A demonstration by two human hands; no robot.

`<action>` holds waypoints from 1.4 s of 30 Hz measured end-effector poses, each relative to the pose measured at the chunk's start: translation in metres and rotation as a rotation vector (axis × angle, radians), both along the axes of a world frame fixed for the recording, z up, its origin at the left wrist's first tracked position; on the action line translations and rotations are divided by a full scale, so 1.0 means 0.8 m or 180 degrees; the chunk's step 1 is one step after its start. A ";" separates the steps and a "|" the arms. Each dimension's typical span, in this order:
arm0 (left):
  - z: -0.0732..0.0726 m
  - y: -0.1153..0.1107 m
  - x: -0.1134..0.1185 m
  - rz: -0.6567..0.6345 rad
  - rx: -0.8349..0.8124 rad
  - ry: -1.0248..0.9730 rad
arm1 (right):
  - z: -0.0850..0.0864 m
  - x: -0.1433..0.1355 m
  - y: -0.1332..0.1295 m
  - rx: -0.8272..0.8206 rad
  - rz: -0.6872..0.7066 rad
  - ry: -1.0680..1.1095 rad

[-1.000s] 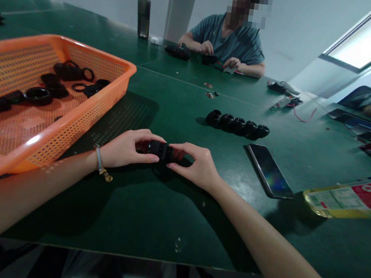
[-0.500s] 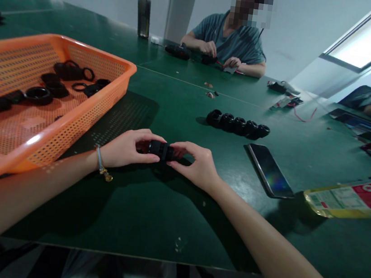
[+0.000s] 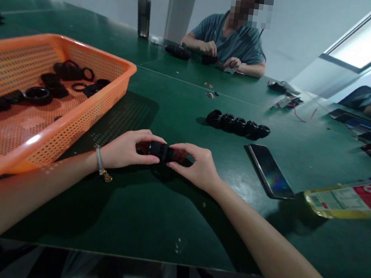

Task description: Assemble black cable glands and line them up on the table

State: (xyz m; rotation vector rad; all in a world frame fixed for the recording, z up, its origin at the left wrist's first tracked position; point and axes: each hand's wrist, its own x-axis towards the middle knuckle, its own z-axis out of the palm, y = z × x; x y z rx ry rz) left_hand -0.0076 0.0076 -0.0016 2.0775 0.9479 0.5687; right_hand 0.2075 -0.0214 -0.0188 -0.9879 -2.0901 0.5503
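Here the small black cylindrical plastic fitting [image 3: 160,151] lies crosswise between the left hand [image 3: 125,149] and right hand [image 3: 195,165], each grip pinching one end above the green bench [image 3: 161,218].

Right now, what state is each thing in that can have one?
Left hand: closed on one end of the black fitting.
Right hand: closed on its other end.
Basket: upright, holds loose black rings.
Phone: flat, screen dark.
Row of fittings: lined up, untouched.
Bottle: upright, capped.
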 end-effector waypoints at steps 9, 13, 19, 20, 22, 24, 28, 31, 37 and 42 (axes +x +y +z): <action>-0.002 0.000 -0.001 -0.0006 -0.0060 -0.0056 | 0.006 -0.001 -0.001 -0.0094 -0.0048 -0.0043; -0.002 0.000 -0.001 -0.0022 0.0042 0.0005 | 0.003 -0.001 0.000 -0.0171 0.0031 -0.0008; -0.002 0.001 0.000 -0.0017 0.0078 0.0038 | 0.001 0.000 0.002 -0.0132 0.0062 -0.0021; -0.002 0.001 0.000 -0.0013 0.0070 0.0041 | 0.001 0.000 0.002 -0.0143 0.0056 -0.0028; -0.002 0.001 0.000 -0.0003 0.0017 0.0031 | 0.001 0.000 0.002 -0.0166 0.0050 -0.0034; -0.002 0.000 0.000 0.0008 -0.0025 0.0007 | 0.001 0.000 0.002 -0.0169 0.0043 -0.0042; -0.001 -0.001 0.000 -0.0004 0.0008 0.0037 | 0.003 -0.001 0.002 -0.0136 0.0047 -0.0066; -0.001 -0.001 0.000 0.0005 0.0001 0.0082 | 0.004 -0.001 0.001 -0.0142 0.0048 -0.0085; -0.001 0.001 -0.001 -0.0008 0.0090 0.0118 | 0.003 0.000 0.001 -0.0167 0.0081 -0.0070; 0.000 0.000 -0.001 -0.0025 0.0085 0.0112 | 0.003 0.001 0.000 -0.0200 0.0065 -0.0121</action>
